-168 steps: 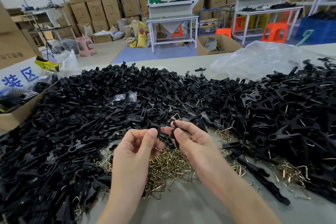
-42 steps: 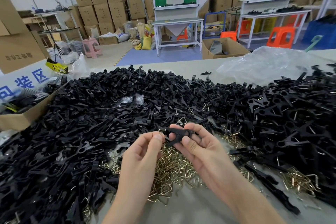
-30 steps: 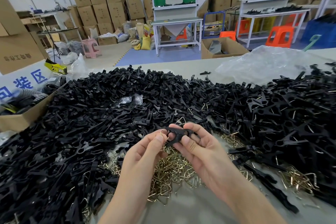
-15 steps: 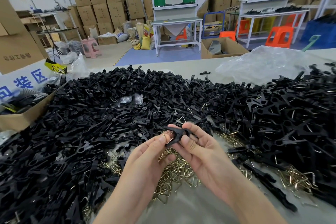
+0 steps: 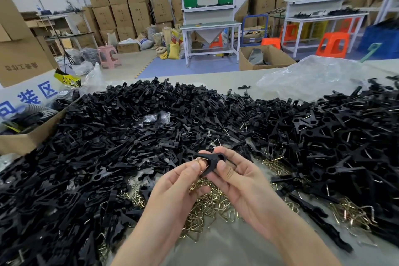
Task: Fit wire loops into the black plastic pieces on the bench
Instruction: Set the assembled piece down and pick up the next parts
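Pinching a wire loop (image 5: 201,163) between thumb and forefinger, the left hand (image 5: 179,181) meets the black plastic piece (image 5: 212,157), which the right hand (image 5: 239,182) grips by its right end above the desk's (image 5: 222,246) near middle. The piece's long axis runs left to right, forked end toward the loop; the left thumb hides whether the loop's ends are seated.

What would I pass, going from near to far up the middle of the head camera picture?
Pile of brass wire loops → the held black plastic piece → heap of black plastic pieces → white workbench → stacked cardboard boxes.
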A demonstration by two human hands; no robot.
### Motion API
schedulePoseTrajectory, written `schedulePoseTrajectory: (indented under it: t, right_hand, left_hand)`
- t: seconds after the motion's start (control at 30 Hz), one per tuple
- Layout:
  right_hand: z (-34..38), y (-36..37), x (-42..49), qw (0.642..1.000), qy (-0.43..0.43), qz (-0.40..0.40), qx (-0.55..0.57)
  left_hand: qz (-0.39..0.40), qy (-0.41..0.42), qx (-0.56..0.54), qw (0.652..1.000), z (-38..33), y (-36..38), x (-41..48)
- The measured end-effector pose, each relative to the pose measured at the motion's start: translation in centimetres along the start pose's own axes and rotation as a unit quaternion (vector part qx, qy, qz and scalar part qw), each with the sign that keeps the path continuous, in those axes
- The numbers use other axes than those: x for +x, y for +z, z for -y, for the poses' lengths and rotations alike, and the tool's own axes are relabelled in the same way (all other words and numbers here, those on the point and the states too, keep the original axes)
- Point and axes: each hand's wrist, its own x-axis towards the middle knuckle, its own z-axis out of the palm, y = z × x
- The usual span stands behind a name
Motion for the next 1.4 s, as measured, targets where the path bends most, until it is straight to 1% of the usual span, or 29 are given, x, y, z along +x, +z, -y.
schedulePoseTrajectory:
  t: [0.13, 0.2, 0.33, 0.43, 0.5, 0.57, 0.63, 0.67, 0.7, 0.73, 0.77, 0.8, 0.83, 0.87, 0.9, 1.03, 1.3, 1.4]
  right_hand:
    - [-0.1, -0.1, -0.1, 1.000, -0.001, -0.005, -0.031]
    - [-0.3, -0.2, -0.1, 0.998, -0.013, -0.004, -0.066]
    - [-1.1, 0.1, 0.1, 0.990, -0.024, 0.051, -0.132]
    - [-1.2, 0.3, 0.1, 0.964, -0.054, 0.062, -0.252]
    - [-1.2, 0.2, 0.0, 0.952, -0.074, 0.058, -0.292]
    - [-1.3, 0.2, -0.3, 0.943, -0.072, 0.058, -0.321]
    - [-1.4, 0.1, -0.5, 0.925, -0.070, 0.058, -0.368]
    - [-1.4, 0.1, -0.6, 0.910, -0.072, 0.056, -0.405]
    - [-1.2, 0.0, -0.7, 0.879, -0.084, 0.052, -0.466]
    - [-1.1, -0.2, -0.8, 0.828, -0.105, 0.047, -0.548]
    - [-0.9, -0.3, -0.9, 0.764, -0.133, 0.047, -0.629]
    - [-0.8, -0.4, -1.0, 0.701, -0.162, 0.052, -0.693]
    - [-0.8, -0.4, -1.1, 0.654, -0.185, 0.057, -0.731]
    - [-0.9, -0.3, -1.2, 0.628, -0.195, 0.060, -0.751]
    - [-1.0, -0.1, -1.3, 0.615, -0.195, 0.062, -0.761]
    - [-1.4, 0.2, -1.4, 0.610, -0.179, 0.079, -0.768]
    - [-1.2, 0.8, -1.7, 0.620, -0.203, 0.089, -0.753]
    - [-1.2, 0.9, -1.7, 0.625, -0.221, 0.083, -0.744]
  left_hand:
    - [-0.003, 0.009, 0.025, 1.000, 0.4, 0.0, 0.2]
    - [0.002, 0.018, 0.040, 0.999, 0.6, 0.2, 0.3]
    - [0.012, 0.025, 0.051, 0.998, 0.9, 0.1, 0.4]
    - [0.018, 0.059, 0.136, 0.989, 1.1, -0.4, 0.1]
    - [0.043, 0.074, 0.194, 0.977, 1.2, -0.4, -0.3]
    - [0.057, 0.069, 0.222, 0.971, 1.2, -0.2, -0.6]
    - [0.044, 0.067, 0.233, 0.969, 1.3, -0.2, -0.8]
    - [0.039, 0.070, 0.237, 0.968, 1.3, -0.2, -0.8]
    - [0.037, 0.074, 0.236, 0.968, 1.4, -0.3, -0.9]
    - [0.031, 0.075, 0.234, 0.969, 1.4, -0.3, -0.9]
    - [0.021, 0.071, 0.234, 0.969, 1.4, -0.3, -0.9]
    - [0.005, 0.063, 0.237, 0.970, 1.4, -0.2, -0.9]
    - [-0.011, 0.051, 0.240, 0.969, 1.4, -0.2, -0.9]
    - [-0.022, 0.039, 0.241, 0.969, 1.4, -0.2, -0.8]
    - [-0.029, 0.028, 0.241, 0.970, 1.4, -0.2, -0.7]
    - [-0.039, 0.019, 0.238, 0.970, 1.5, -0.2, -0.1]
    - [-0.030, 0.024, 0.225, 0.974, 1.8, -0.6, 0.3]
    - [-0.054, 0.021, 0.220, 0.974, 1.8, -0.8, 0.2]
